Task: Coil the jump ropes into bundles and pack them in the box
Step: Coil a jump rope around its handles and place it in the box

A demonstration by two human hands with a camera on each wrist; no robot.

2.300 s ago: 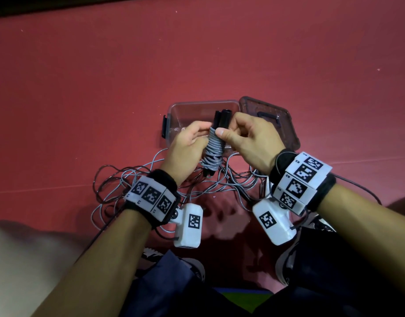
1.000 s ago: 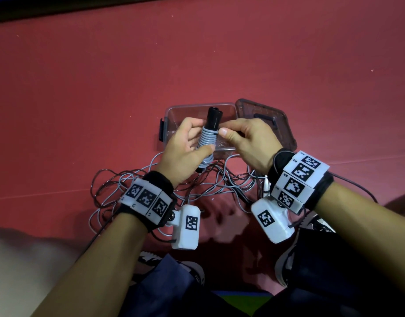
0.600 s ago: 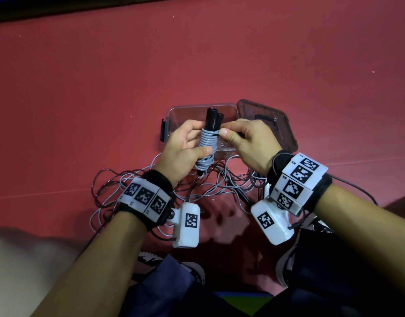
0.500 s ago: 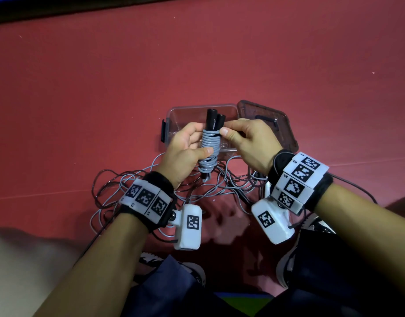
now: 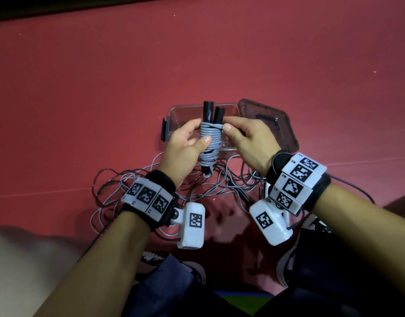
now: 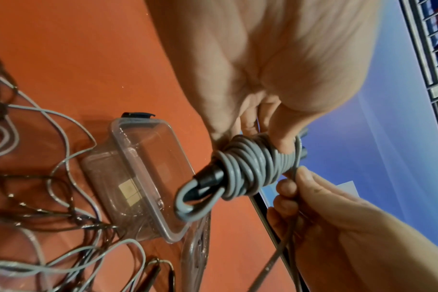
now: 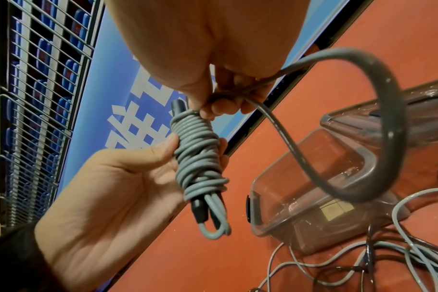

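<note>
A grey jump rope bundle (image 5: 210, 143) is wound round two black handles (image 5: 210, 113) that stick up side by side. My left hand (image 5: 192, 138) grips the bundle, thumb across the coils (image 6: 250, 168). At the top turn of the coils, my right hand (image 5: 233, 129) pinches the grey rope. A free loop of this rope (image 7: 388, 118) arcs out from the right fingers. The bundle (image 7: 195, 154) is held just above the open clear plastic box (image 5: 181, 110) on the red floor. The box shows nothing inside it.
The box's clear lid (image 5: 265, 120) lies open to the right of the box. Several loose grey and dark ropes (image 5: 197, 186) are tangled on the red floor between the box and my knees. My shoes (image 5: 286, 266) are at the bottom.
The bundle has turned in my left hand, so both black handle tips now show side by side. My right hand has stayed at the top turn, pinching the rope.
</note>
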